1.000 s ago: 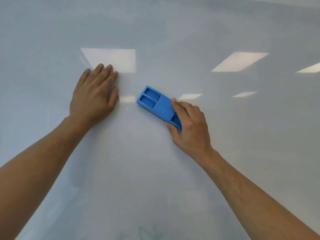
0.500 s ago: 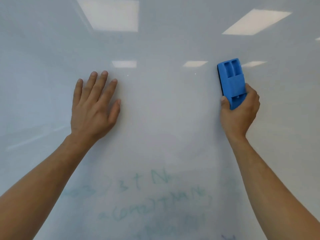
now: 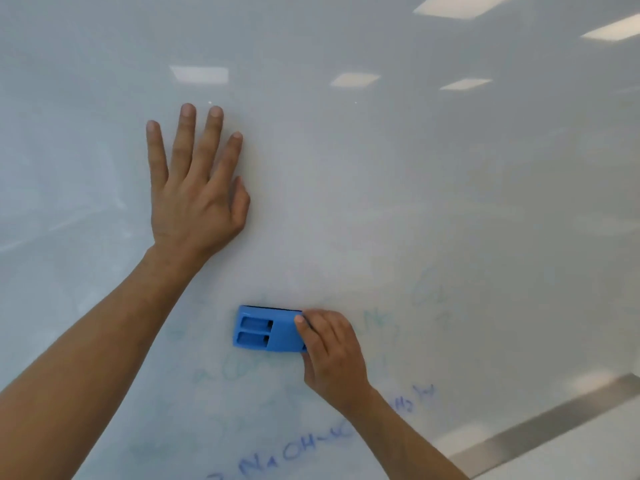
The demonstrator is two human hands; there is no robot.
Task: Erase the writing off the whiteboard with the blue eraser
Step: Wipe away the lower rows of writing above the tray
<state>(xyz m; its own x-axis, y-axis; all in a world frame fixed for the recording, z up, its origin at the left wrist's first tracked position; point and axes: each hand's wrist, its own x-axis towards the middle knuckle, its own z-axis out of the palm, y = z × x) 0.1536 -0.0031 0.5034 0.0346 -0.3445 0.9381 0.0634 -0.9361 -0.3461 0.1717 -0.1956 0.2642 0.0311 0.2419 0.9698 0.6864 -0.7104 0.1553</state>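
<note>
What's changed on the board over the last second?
The right hand swung the blue eraser from beside the left hand out to the right, then down onto the faint writing, where it now lies level, pointing left. The view has tilted too, showing more writing and the whiteboard's metal edge. The left hand stays flat on the whiteboard, and the right keeps its grip.

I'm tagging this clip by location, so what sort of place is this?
Probably an office, classroom or lab. A large glossy whiteboard with a metal frame edge fills the view, mirrors rectangular ceiling light panels and carries faint chemistry-like writing.
</note>
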